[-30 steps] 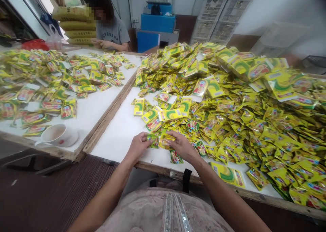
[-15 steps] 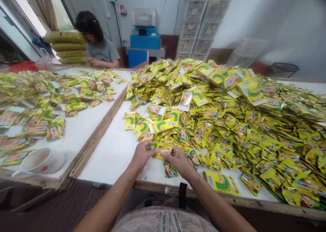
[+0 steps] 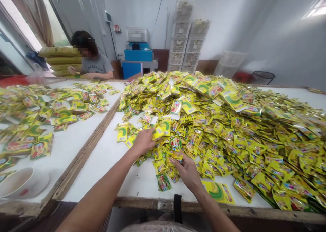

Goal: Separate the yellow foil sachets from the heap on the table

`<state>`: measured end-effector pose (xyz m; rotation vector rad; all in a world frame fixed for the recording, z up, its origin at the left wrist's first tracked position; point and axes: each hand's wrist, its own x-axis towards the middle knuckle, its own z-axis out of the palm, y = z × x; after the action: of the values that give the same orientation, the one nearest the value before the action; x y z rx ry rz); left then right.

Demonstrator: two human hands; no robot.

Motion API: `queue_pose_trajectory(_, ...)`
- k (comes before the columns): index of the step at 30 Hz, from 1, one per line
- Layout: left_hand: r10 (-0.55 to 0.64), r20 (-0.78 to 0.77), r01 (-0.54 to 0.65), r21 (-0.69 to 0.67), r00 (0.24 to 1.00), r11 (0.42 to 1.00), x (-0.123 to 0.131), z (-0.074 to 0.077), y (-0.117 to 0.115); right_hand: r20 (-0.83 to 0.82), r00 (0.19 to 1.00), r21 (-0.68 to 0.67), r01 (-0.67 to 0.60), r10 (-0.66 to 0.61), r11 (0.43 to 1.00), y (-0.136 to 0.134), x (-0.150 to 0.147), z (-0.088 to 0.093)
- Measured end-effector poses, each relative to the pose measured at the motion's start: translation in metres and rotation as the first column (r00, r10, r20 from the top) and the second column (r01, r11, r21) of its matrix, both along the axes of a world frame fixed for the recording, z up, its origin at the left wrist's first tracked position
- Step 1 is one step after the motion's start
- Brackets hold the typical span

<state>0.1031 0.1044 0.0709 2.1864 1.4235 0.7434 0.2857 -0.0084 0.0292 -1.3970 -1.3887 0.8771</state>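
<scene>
My left hand (image 3: 144,141) reaches into the near left edge of the pile, its fingers closed on a flat yellow carton (image 3: 158,133). The fingertips are partly hidden. Lower and to the right, my right hand (image 3: 187,171) pinches a small shiny yellow sachet (image 3: 176,156) between thumb and fingers. A green sachet (image 3: 163,182) lies on the white tabletop below it. Beside my right wrist rests a flat yellow and green carton (image 3: 219,192). An upright-looking carton with a barcode (image 3: 122,132) lies left of my left hand.
A big heap of yellow sachets (image 3: 254,140) spreads to the right, with cartons on top. Wooden strips (image 3: 86,147) divide the tables. On the left table are more packets (image 3: 40,148) and a white cup (image 3: 33,184). A co-worker (image 3: 95,67) sits behind it.
My hands were together at one sachet and have separated. The left has moved up and left onto a carton; the right has stayed low with a sachet. My view has shifted slightly.
</scene>
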Motion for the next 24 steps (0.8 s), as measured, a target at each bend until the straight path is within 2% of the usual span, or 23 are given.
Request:
queue_pose_trajectory(2, -0.042, -0.085, 0.039, -0.031, 0.996, 0.999, -0.011, 0.006, -0.016, 0.097, 0.994, 0.077, -0.063, 0.056, 0.995, -0.004, 0.002, 0.012)
queue_pose_trajectory(5, -0.186, -0.154, 0.151, -0.212, 0.97, 0.965, -0.029, 0.015, -0.042, 0.215, 0.947, 0.122, -0.27, 0.24, 0.955, -0.005, -0.006, 0.027)
queue_pose_trajectory(7, -0.271, -0.061, 0.232, -0.36, 0.961, 0.904, -0.041, 0.018, -0.054, 0.188, 0.903, 0.076, -0.405, 0.386, 0.911, -0.003, -0.015, 0.029)
queue_pose_trajectory(8, -0.268, 0.036, 0.257, -0.43, 0.963, 0.865, -0.047, 0.018, -0.058, 0.131, 0.893, 0.047, -0.439, 0.43, 0.897, -0.001, -0.02, 0.026)
queue_pose_trajectory(9, -0.219, 0.154, 0.267, -0.491, 0.964, 0.83, -0.052, 0.017, -0.061, 0.043, 0.894, 0.014, -0.448, 0.447, 0.894, 0.0, -0.024, 0.022)
queue_pose_trajectory(11, 0.008, 0.404, 0.243, -0.567, 0.915, 0.787, -0.06, 0.013, -0.064, -0.211, 0.895, -0.075, -0.415, 0.392, 0.907, 0.001, -0.032, 0.011)
queue_pose_trajectory(13, 0.282, 0.592, 0.173, -0.595, 0.755, 0.785, -0.063, 0.003, -0.069, -0.464, 0.851, -0.159, -0.354, 0.247, 0.922, -0.001, -0.038, -0.002)
queue_pose_trajectory(14, 0.38, 0.647, 0.145, -0.607, 0.66, 0.782, -0.061, -0.004, -0.072, -0.551, 0.816, -0.186, -0.327, 0.177, 0.927, -0.002, -0.041, -0.008)
queue_pose_trajectory(16, 0.495, 0.699, 0.125, -0.633, 0.517, 0.764, -0.053, -0.019, -0.08, -0.63, 0.771, -0.223, -0.293, 0.092, 0.93, -0.006, -0.045, -0.016)
queue_pose_trajectory(18, 0.537, 0.712, 0.108, -0.641, 0.454, 0.76, -0.043, -0.034, -0.087, -0.606, 0.791, -0.255, -0.296, 0.086, 0.921, -0.009, -0.045, -0.017)
queue_pose_trajectory(20, 0.527, 0.712, 0.048, -0.615, 0.464, 0.787, -0.038, -0.043, -0.092, -0.509, 0.853, -0.254, -0.273, 0.112, 0.928, -0.01, -0.042, -0.01)
queue_pose_trajectory(22, 0.47, 0.678, -0.012, -0.563, 0.566, 0.827, -0.039, -0.046, -0.093, -0.403, 0.906, -0.192, -0.223, 0.13, 0.956, -0.005, -0.037, 0.002)
queue_pose_trajectory(24, 0.375, 0.621, 0.012, -0.527, 0.688, 0.85, -0.043, -0.045, -0.094, -0.31, 0.941, -0.109, -0.176, 0.135, 0.978, 0.004, -0.031, 0.017)
